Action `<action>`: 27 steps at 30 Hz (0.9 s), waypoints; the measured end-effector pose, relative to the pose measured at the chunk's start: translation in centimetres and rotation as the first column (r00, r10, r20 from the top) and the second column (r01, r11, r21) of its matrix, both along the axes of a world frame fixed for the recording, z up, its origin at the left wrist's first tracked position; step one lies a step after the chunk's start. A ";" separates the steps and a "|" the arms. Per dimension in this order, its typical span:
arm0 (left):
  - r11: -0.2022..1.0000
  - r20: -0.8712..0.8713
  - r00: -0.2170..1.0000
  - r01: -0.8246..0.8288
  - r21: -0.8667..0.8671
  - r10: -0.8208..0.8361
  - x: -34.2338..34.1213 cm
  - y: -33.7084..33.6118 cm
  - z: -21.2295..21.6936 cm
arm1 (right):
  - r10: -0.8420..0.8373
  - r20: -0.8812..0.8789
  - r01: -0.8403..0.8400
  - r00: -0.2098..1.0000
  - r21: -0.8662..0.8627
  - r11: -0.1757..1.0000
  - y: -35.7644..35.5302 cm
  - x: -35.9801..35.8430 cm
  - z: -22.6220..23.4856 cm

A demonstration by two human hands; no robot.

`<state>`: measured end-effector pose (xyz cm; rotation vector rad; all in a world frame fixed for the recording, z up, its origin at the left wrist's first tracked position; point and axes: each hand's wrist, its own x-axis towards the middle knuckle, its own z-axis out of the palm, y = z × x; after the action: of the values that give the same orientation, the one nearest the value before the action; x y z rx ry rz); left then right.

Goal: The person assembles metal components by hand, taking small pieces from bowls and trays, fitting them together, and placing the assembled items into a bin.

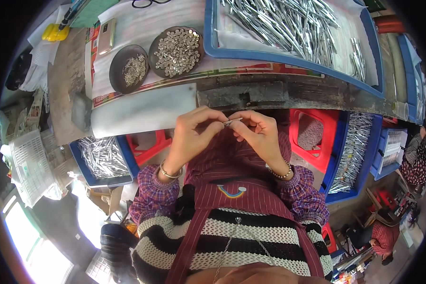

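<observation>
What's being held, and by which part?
A small, thin metal piece, pinched near its ends: left hand at its left, right hand at its right. Exact kind unclear.

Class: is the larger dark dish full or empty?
Fairly full: small metal discs cover most of the larger dark dish; its rim shows.

A wooden workbench with a worn, dark front edge spans the upper part of the view, its edges bowed by the lens. One red plastic stool stands below the bench edge at left; a second red stool stands below it at right. The grey floor is exposed at lower left. Beyond it, a window is overexposed by strong light. The right side is dimmer.
</observation>
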<state>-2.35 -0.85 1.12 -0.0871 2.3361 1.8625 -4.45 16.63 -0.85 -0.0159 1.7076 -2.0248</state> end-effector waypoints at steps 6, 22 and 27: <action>0.993 0.137 0.990 -0.039 0.107 0.024 -0.2 0.0 0.2 | -0.007 0.151 0.017 0.989 -0.063 0.998 0.3 -0.4 -0.2; 0.857 -0.010 0.866 -0.492 0.152 0.499 2.5 -10.5 3.6 | 0.124 0.078 -0.119 0.989 -0.068 0.991 -0.5 0.8 0.0; 0.453 -0.733 0.282 -0.891 0.040 0.619 4.5 -22.6 8.5 | 0.139 0.064 -0.138 0.988 -0.016 0.990 -1.1 0.5 -0.1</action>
<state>2.10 -23.42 9.61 -0.9843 3.6679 1.8839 -4.00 15.55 -0.90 -0.0699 1.6095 -1.9125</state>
